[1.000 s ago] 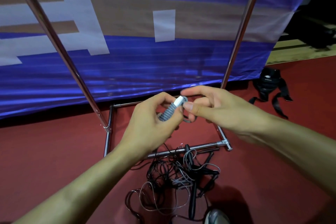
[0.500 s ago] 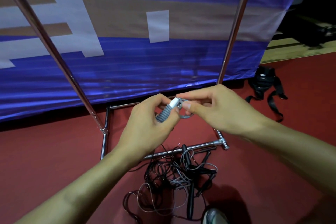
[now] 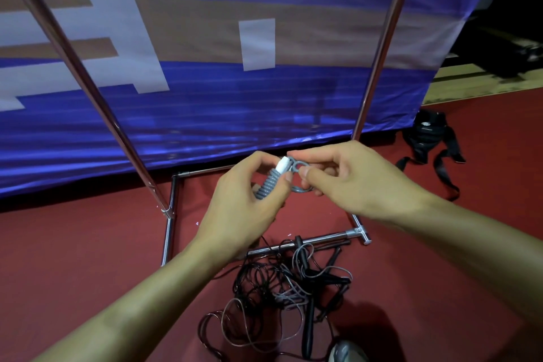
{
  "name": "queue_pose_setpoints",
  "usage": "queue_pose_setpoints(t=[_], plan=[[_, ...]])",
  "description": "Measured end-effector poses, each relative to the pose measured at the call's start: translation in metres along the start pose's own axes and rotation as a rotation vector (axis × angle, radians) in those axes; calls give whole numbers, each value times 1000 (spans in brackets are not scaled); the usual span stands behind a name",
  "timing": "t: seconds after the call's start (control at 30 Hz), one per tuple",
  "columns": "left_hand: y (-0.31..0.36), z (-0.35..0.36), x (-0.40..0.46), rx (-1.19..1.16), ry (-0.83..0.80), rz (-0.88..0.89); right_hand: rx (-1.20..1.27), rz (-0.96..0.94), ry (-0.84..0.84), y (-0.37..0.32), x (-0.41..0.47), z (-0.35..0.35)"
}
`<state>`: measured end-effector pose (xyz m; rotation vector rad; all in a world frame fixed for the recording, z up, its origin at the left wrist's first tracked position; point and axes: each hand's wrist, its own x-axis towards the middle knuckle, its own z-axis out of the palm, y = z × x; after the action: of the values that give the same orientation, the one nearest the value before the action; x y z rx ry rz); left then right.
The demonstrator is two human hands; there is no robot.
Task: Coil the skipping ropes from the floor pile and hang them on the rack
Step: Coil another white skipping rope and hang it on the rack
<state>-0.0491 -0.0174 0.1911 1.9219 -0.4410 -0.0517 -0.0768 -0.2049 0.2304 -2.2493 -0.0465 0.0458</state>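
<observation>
Now, left hand [image 3: 241,209] fingers clamped on one grey handle [image 3: 269,182], right hand [image 3: 349,182] pinching its cord loops [image 3: 296,169]

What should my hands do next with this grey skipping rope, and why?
Probably lay on one more loop with the right hand. The left hand grips the ribbed grey handle, and the right pinches small grey cord loops beside its white tip. The coil isn't hung on the rack yet, and a tangled pile of ropes waits on the red floor.
</observation>
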Motion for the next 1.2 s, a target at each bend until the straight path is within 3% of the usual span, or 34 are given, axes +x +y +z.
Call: queue_pose_setpoints(t=[0.47, 0.67, 1.03, 1.2], plan=[[-7, -2, 1, 155, 48, 47, 34, 22, -63, -3, 3, 0], [-4, -4, 0, 156, 30, 52, -126, -62, 58, -1, 4, 3], [-10, -2, -2, 172, 5, 144, -203, 25, 78, 7, 10, 5], [-8, -6, -2, 220, -9, 196, -178, -100, 58, 6, 6, 8]])
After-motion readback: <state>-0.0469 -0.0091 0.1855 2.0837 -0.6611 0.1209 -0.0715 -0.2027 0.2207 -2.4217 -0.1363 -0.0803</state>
